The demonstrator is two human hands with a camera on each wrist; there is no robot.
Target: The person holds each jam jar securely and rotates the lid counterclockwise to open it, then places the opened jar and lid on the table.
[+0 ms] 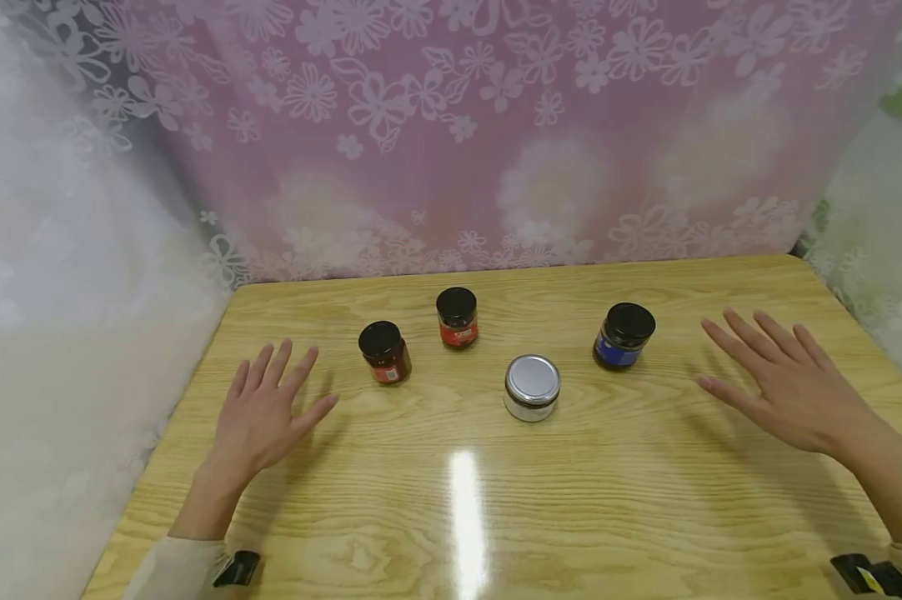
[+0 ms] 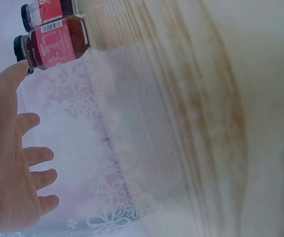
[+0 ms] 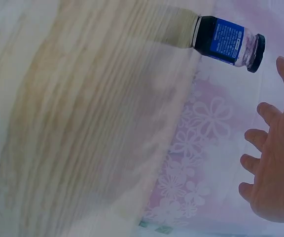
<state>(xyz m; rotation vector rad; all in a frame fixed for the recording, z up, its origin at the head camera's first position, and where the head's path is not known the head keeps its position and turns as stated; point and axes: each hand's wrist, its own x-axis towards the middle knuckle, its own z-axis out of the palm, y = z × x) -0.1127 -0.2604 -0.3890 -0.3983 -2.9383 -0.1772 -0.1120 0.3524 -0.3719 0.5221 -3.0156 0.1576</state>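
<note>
The table lay nearest the camera, its pale wood grain glossy with a streak of reflected light, and it spread back to a pink flowered curtain that hung behind it. The right hand was over the table's right side with its fingers straight and spread, holding nothing; the right wrist view showed the same fingers splayed apart. The left hand was over the left side, likewise flat with its fingers fanned out and empty. Four small jars stood upright between the hands, none of them touched. The blue jar, black-lidded, stood near the right hand's fingertips, well back from the front edge. The silver-lidded jar stood closest to the middle of the table, just forward of the others. The red jar with a black lid stood just beside the left hand's fingertips. The orange jar, also black-lidded, stood farthest back, between the red jar and the silver-lidded jar.
</note>
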